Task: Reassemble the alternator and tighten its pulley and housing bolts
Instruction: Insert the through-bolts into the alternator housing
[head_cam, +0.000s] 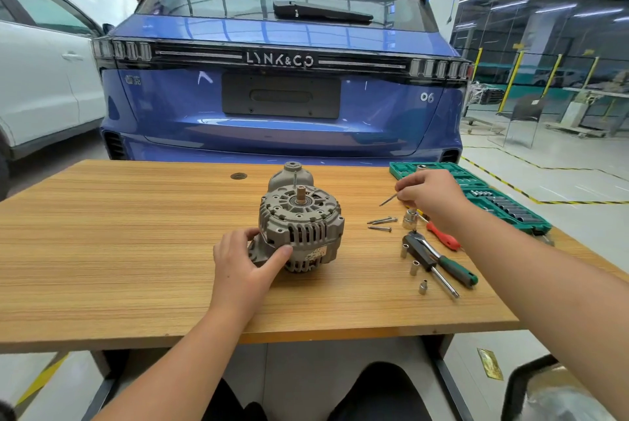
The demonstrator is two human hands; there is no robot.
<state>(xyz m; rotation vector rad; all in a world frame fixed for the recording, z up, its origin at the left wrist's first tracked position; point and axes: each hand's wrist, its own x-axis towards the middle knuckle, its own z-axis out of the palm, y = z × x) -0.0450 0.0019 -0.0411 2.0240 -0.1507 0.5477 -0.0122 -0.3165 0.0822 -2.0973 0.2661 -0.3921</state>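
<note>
Centrally, alternator (301, 228): mid-counter (119, 250), shaft axis upright, bare wood all round.
Left hand (243, 262): grip curled on housing's near-left side.
Right hand (430, 197): grip pinching a long bolt (388, 199) above loose bolts (382, 221).
Right edge: ratchet (439, 262), socket tray (476, 189).

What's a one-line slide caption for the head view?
Left hand steadies the alternator on the table while the right hand pinches a long bolt above the loose bolts.
</note>
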